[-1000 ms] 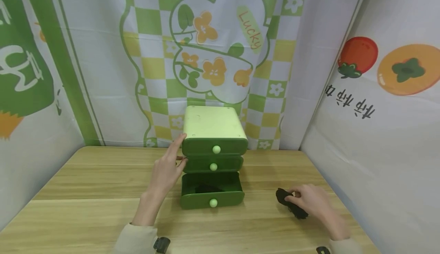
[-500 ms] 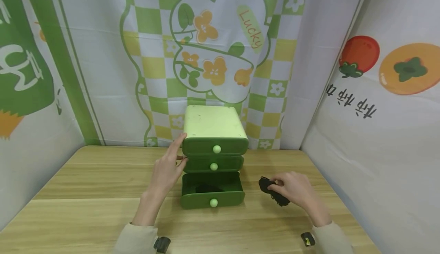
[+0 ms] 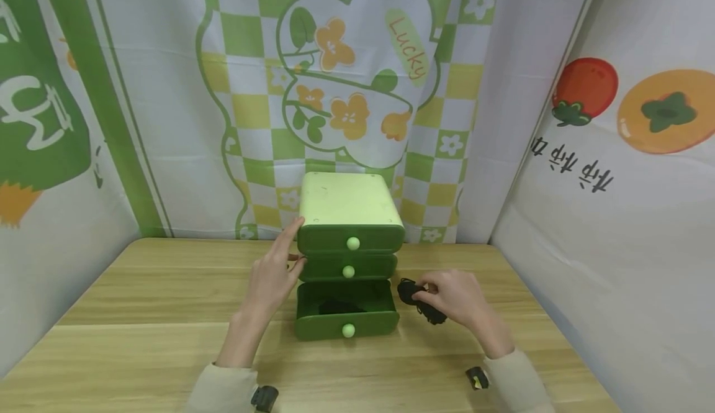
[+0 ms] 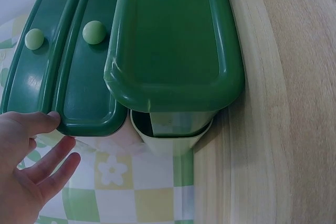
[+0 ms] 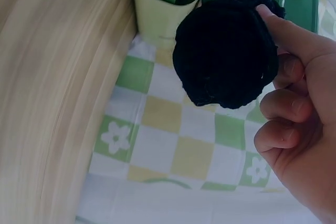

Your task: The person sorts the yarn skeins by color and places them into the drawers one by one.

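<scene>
A small drawer cabinet (image 3: 349,200) with a pale green top and dark green drawer fronts stands at the middle of the table. Its bottom drawer (image 3: 321,328) is pulled out, and a dark item (image 3: 337,307) lies inside, its kind unclear. My left hand (image 3: 268,279) rests on the cabinet's left side, the fingers mostly extended; in the left wrist view its thumb touches the edge of a drawer front. Just right of the open drawer, my right hand (image 3: 455,295) pinches a black soft fabric bundle (image 5: 226,56) with thin loops along its edge.
The wooden table (image 3: 139,338) runs up to a checked, flower-printed cloth (image 3: 259,183) behind the cabinet. White printed cloths hang at the left and right (image 3: 603,239). The two upper drawers (image 3: 318,239) appear pushed in.
My right hand has carried the black bundle leftward and slightly away from me, from the table's right side to near the open drawer. My left hand stays on the cabinet.
</scene>
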Motion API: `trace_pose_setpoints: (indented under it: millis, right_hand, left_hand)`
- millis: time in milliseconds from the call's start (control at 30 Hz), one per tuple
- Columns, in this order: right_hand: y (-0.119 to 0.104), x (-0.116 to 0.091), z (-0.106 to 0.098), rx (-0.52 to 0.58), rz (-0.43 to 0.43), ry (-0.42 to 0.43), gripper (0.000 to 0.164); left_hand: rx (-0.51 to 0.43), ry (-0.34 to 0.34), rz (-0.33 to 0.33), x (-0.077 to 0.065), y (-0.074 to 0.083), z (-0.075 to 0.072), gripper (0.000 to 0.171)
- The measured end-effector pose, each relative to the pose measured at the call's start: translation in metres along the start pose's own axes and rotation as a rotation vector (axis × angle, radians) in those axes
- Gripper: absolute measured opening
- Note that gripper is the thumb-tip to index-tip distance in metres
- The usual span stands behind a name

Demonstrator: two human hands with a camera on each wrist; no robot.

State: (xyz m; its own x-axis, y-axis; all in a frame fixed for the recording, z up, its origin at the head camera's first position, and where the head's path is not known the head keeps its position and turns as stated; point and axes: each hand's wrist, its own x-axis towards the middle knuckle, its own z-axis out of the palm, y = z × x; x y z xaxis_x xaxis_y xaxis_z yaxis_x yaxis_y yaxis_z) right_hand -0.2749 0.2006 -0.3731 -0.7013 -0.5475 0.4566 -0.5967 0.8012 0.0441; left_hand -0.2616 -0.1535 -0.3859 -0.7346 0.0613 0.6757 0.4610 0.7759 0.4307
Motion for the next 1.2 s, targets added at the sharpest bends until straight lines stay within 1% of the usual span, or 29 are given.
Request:
trace_pose_setpoints:
  millis: [100,333,500,700,967,1200]
  right_hand:
    - [-0.007,0.005,0.002,0.002,-0.026,0.016,0.016]
    - [-0.022,0.019,0.01,0.023,-0.062,0.014,0.015]
    - [-0.034,0.028,0.014,0.045,-0.039,0.001,0.016]
    - [-0.046,0.035,0.02,0.064,-0.021,0.024,0.014]
    - [-0.053,0.041,0.033,0.062,-0.011,0.049,0.015]
    - [-0.058,0.042,0.042,0.06,0.044,0.019,0.014]
  left_hand:
    - [-0.005,-0.001,-0.004,-0.001,0.0,0.0,0.089]
    - [-0.002,0.013,0.008,-0.001,-0.001,0.001,0.089]
    - [-0.002,0.01,0.001,-0.001,-0.001,0.001,0.089]
    - [0.005,0.007,-0.002,-0.001,0.0,0.001,0.089]
    - [0.016,0.007,0.004,0.0,0.0,0.001,0.089]
    - [0.019,0.005,-0.001,0.0,-0.001,0.001,0.089]
